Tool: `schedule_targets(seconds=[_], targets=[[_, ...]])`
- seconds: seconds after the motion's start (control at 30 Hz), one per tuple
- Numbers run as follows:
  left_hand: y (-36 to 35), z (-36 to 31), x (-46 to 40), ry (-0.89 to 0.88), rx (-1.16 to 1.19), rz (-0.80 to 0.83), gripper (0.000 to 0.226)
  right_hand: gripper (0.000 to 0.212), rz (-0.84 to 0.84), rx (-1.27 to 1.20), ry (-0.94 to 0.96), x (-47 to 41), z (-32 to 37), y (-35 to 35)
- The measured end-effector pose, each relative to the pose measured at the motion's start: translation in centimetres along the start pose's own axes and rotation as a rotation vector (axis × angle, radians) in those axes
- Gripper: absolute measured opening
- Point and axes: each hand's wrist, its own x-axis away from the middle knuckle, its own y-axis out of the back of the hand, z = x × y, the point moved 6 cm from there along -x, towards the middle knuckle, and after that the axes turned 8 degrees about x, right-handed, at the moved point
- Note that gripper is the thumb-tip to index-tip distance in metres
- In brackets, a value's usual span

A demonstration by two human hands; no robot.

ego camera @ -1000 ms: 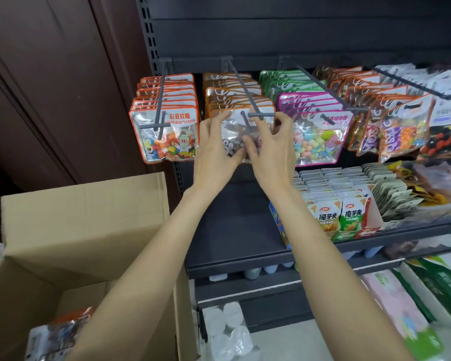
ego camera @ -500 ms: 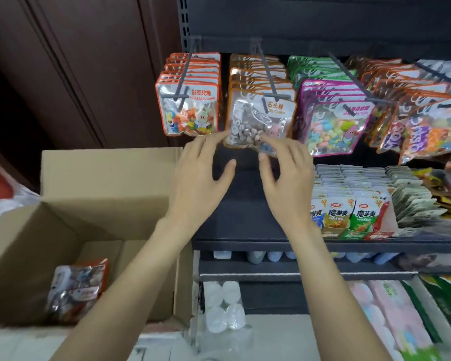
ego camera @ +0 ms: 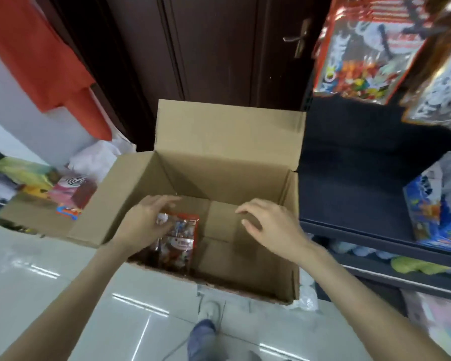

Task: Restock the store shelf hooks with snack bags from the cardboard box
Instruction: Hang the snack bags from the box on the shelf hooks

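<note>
Snack bag, red-trimmed with a clear window, lies flat on the floor of the cardboard box, at its left side. It looks like the only bag left in there; the rest of the box floor shows bare cardboard flaps. Judged from that, your restocking is nearly through: one more bag to hang, perhaps.

Your left hand is down inside the box, directly over the bag's top end, fingers relaxed and spread, grip released, nothing held; whether it touches the bag I cannot tell. Your right hand hovers over the bare middle of the box, fingers loosely curved, also holding nothing.

Hanging snack bags fill the upper right, blurred. A dark shelf stands just beside the box. A second carton to the left holds mixed coloured packets.
</note>
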Motion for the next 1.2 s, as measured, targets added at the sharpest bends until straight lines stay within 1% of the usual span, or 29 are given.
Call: schedule_targets(seconds=[0.07, 0.17, 0.27, 0.33, 0.4, 0.47, 0.57, 0.67, 0.73, 0.8, 0.83, 0.9, 0.97, 1.03, 1.1, 1.2], targets=[[-1.7, 3.4, -1.2, -0.016, -0.161, 0.193, 0.05, 0.03, 0.132, 0.047, -0.014, -3.4, 1.1, -3.4], [-5.0, 7.5, -3.8, -0.033, -0.342, 0.476, 0.07, 0.043, 0.309, 0.095, -0.072, -8.8, 2.2, -9.6], [-8.1, 10.0, -5.6, -0.05, -0.473, 0.624, 0.082, 0.064, 0.448, 0.131, -0.164, -12.1, 1.8, -15.5], [-10.5, 11.0, -5.8, -0.062, -0.527, 0.715, 0.088, 0.078, 0.51, 0.122, -0.205, -13.1, 1.6, -19.2], [-12.9, 11.9, -5.6, -0.071, -0.583, 0.8, 0.094, 0.088, 0.564, 0.121, -0.24, -13.4, 1.5, -22.3], [-14.4, 12.8, -5.8, -0.068, -0.611, 0.82, 0.095, 0.09, 0.614, 0.124, -0.305, -13.5, 1.5, -24.6], [-15.4, 14.1, -6.3, -0.089, -0.566, 0.796, 0.086, 0.08, 0.619, 0.03, -0.43, -13.5, 1.5, -26.6], [-15.6, 14.9, -7.0, -0.082, -0.492, 0.719, 0.08, 0.072, 0.53, -0.121, -0.535, -13.5, 1.2, -27.4], [-15.9, 15.1, -7.0, -0.057, -0.435, 0.704, 0.08, 0.074, 0.473, -0.212, -0.589, -13.4, 0.8, -27.7], [-16.2, 15.3, -6.7, -0.072, -0.422, 0.705, 0.078, 0.078, 0.436, -0.238, -0.605, -13.5, 0.7, -28.0], [-16.3, 15.5, -6.5, -0.082, -0.429, 0.717, 0.077, 0.079, 0.423, -0.233, -0.601, -13.5, 0.6, -28.1], [-16.4, 15.6, -5.9, -0.089, -0.44, 0.757, 0.079, 0.073, 0.402, -0.185, -0.567, -13.5, 0.6, -27.9], [-16.6, 15.4, -5.4, -0.102, -0.469, 0.833, 0.088, 0.066, 0.397, -0.109, -0.491, -13.3, 0.6, -27.2], [-16.7, 15.3, -5.0, -0.125, -0.508, 0.902, 0.096, 0.065, 0.381, -0.032, -0.395, -13.0, 1.0, -26.2], [-16.7, 15.3, -4.9, -0.126, -0.529, 0.936, 0.1, 0.072, 0.399, 0.092, -0.251, -12.4, 2.1, -25.7], [-16.6, 15.5, -5.0, -0.136, -0.528, 0.937, 0.102, 0.077, 0.542, 0.385, 0.081, -10.5, 4.3, -27.2]])
